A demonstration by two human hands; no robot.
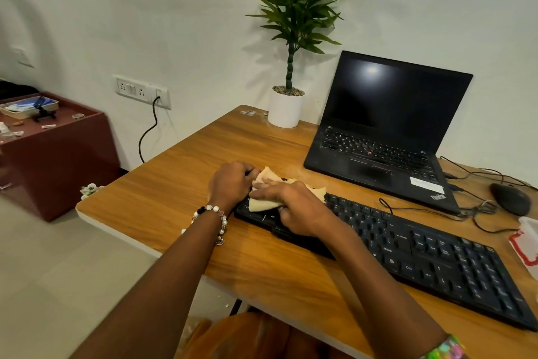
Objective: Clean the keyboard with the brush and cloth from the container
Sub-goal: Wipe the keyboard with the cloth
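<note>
A black keyboard [431,256] lies slantwise across the wooden desk [180,189]. A beige cloth [263,203] is pressed on the keyboard's far left end. My right hand [300,210] lies flat over the cloth with fingers curled around it. My left hand [233,182] grips the keyboard's left end beside the cloth; whether its fingers also touch the cloth is unclear. A clear plastic container with a red clip [527,242] sits at the desk's right edge. No brush is visible.
An open black laptop [387,131] stands behind the keyboard, with a black mouse [511,198] and tangled cables [471,210] to its right. A white potted plant [286,105] sits at the desk's back. A dark red cabinet [55,152] with clutter stands at the left.
</note>
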